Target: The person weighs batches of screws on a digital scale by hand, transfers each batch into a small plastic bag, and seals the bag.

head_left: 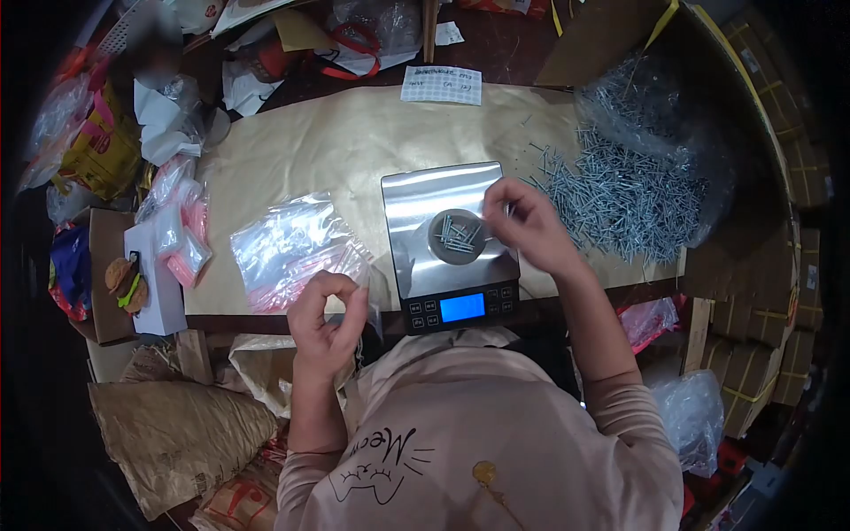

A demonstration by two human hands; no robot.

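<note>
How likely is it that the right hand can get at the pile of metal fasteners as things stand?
Probably yes: the right hand is over the right side of the scale, close to the pile, with nothing visibly between; clear plastic appears to leave its near side bare.

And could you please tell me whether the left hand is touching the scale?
Apart: the head view shows a clear gap between the left hand and the left edge of the scale.

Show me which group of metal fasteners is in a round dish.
The small group in the dish on the scale, beside the right hand. The other, far larger heap spreads loosely farther right, outside the dish.
</note>
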